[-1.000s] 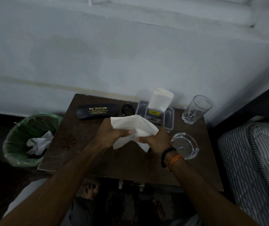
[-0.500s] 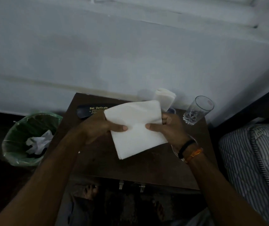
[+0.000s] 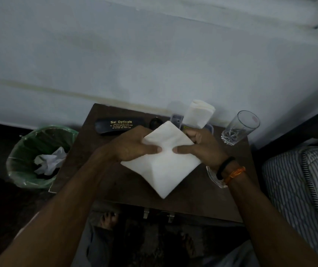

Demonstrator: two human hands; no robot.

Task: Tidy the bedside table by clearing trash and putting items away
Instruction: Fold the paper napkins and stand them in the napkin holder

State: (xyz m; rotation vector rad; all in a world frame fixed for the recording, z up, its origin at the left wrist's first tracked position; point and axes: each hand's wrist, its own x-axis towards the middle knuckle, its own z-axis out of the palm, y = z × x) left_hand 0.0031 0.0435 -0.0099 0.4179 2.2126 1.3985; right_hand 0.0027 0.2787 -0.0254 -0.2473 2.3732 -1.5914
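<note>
The white napkin (image 3: 164, 162) has turned since half a second ago, so one corner now points down in the middle of the frame. It looks ready for folding. The left hand (image 3: 133, 145) and right hand (image 3: 202, 147) each pinch it above the bedside table (image 3: 202, 199). Farther back stand more napkins (image 3: 198, 112).

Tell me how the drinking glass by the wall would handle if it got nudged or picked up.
The glass is tall and narrow, so a sideways nudge would probably tip it rather than slide it. It looks empty, so likely light, and its smooth clear sides may be slippery. It stands near the table edge by the bed; being glass, a fall could break it.
</note>
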